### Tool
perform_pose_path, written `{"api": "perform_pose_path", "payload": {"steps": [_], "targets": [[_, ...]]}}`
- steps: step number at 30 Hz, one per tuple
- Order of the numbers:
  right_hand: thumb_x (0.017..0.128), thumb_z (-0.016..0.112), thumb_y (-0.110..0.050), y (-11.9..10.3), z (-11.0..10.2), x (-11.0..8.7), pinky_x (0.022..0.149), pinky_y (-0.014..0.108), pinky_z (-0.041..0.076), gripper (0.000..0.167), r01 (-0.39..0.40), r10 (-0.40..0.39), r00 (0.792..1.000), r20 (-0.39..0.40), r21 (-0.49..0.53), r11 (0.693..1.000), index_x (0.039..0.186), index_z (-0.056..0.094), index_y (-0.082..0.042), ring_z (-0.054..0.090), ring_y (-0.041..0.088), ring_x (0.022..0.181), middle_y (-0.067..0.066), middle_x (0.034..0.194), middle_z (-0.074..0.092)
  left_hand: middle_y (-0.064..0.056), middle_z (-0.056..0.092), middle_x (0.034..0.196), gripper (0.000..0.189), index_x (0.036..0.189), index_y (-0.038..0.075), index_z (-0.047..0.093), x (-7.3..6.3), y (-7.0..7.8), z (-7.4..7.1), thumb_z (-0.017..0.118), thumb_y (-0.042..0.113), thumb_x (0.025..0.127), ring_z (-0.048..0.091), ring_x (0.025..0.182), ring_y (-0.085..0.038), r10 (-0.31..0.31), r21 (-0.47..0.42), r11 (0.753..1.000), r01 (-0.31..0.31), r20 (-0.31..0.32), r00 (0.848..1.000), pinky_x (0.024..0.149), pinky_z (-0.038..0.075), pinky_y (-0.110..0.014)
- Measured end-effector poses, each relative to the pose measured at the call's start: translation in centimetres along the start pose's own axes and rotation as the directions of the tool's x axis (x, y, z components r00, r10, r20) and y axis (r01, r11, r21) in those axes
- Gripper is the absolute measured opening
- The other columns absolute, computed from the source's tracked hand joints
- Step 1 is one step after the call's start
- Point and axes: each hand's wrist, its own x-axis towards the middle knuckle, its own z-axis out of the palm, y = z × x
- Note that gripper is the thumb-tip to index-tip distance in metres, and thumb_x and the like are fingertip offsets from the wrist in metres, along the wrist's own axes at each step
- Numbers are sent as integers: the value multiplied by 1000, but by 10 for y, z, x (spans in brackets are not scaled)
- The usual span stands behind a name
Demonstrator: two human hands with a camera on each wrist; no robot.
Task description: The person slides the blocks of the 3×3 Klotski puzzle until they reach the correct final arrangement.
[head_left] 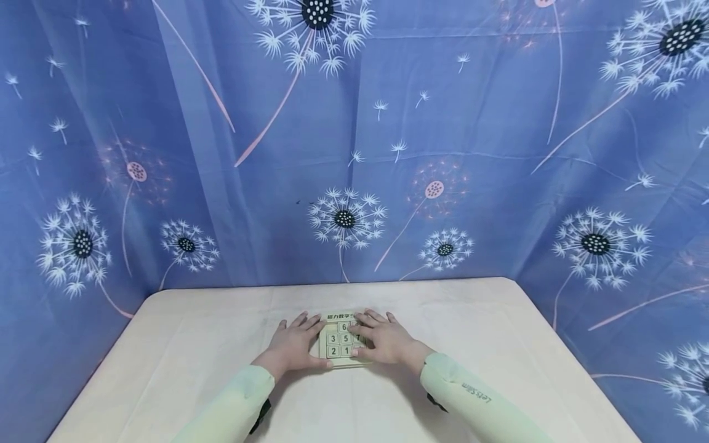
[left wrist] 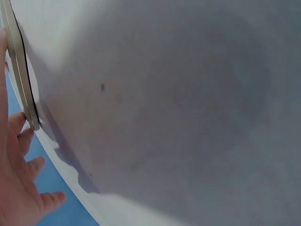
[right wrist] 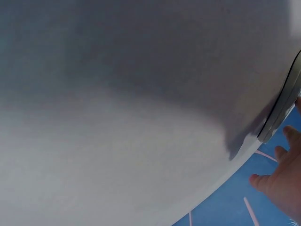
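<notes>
Left hand (head_left: 293, 346): fingers spread apart, laid along the left edge of a number puzzle board (head_left: 350, 363), thumb at its near left corner. Right hand (head_left: 388, 342): fingers apart and reaching over the board's right side, thumb on or just above the lower tiles; which, I cannot tell. Board: one, pale, flat on the table (head_left: 221, 335), midway between the hands. Number tiles (head_left: 346, 338): 6, 3, 5, 7, 2 and 1 readable, top left cell bare; the right hand covers part of the right column. Sleeves (head_left: 232, 400): two, pale green, the right one lettered. Backdrop: blue cloth (head_left: 266, 246) with dandelions, beyond the table.
</notes>
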Motion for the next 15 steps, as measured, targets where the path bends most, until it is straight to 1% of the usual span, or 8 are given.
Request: {"api": "perform_pose_path", "payload": {"steps": [4, 8, 15], "targets": [[99, 51, -62, 0, 1, 1, 124, 70, 24, 64, 2, -2, 1000, 3, 4, 1000, 153, 50, -27, 27, 36, 158, 5, 168, 36, -2, 44, 164, 100, 155, 19, 46, 0, 0, 0, 73, 74, 77, 35, 155, -34, -4, 12, 1000, 4, 0, 1000, 120, 33, -69], [100, 51, -62, 1, 2, 1, 124, 70, 23, 64, 0, 0, 1000, 7, -5, 1000, 153, 49, -28, 26, 35, 159, 5, 168, 35, -2, 44, 164, 100, 155, 19, 47, 0, 0, 0, 73, 75, 76, 35, 155, -34, -8, 2, 1000, 8, 3, 1000, 120, 33, -69], [100, 50, -62, 1, 0, 2, 125, 70, 22, 63, -8, 8, 1000, 19, 0, 1000, 154, 49, -29, 25, 35, 159, 4, 169, 33, -4, 44, 163, 101, 154, 18, 47, 1, 0, 0, 74, 74, 76, 36, 155, -35, 2, -21, 1000, -2, 6, 1000, 120, 33, -70]]}}
